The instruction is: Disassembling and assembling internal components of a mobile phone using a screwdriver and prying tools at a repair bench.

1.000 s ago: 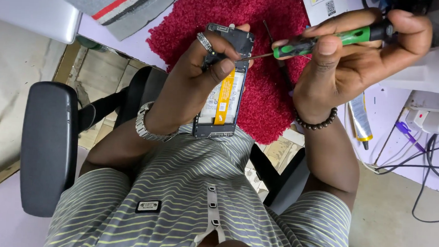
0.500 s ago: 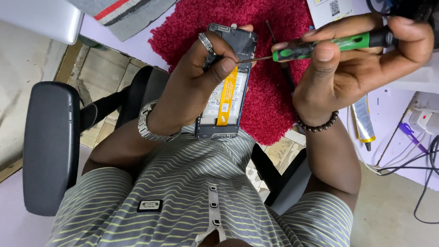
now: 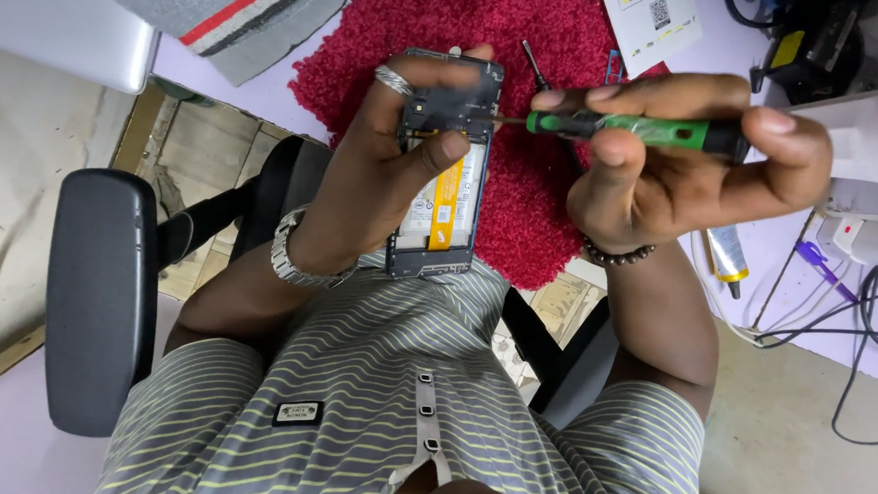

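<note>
Your left hand (image 3: 383,174) holds the opened phone (image 3: 443,167) up in the air above the red mat (image 3: 547,102), not resting on the surface. Its fingers (image 3: 418,76) are clamped around the phone's far end and left side, and the thumb presses across the exposed inside, just above the yellow strip on the battery. The phone's long axis runs away from your chest toward the far edge of the surface, near end over your striped shirt.

Your right hand (image 3: 684,160) is closed on the green-handled screwdriver (image 3: 625,129), fingers wrapped round the handle and the forefinger capping its butt end. The screwdriver lies almost level, at a right angle to the phone's long axis, with its thin tip pointing left and meeting the phone's right edge near the far end, just beside your left fingertips. So the working point lies left of your right hand, and your left hand is the one already on the phone.

Compared with a second ago, the phone and both hands sit in much the same pose; the screwdriver lies a little flatter now, and its tip remains at the same far-right part of the phone.
</note>
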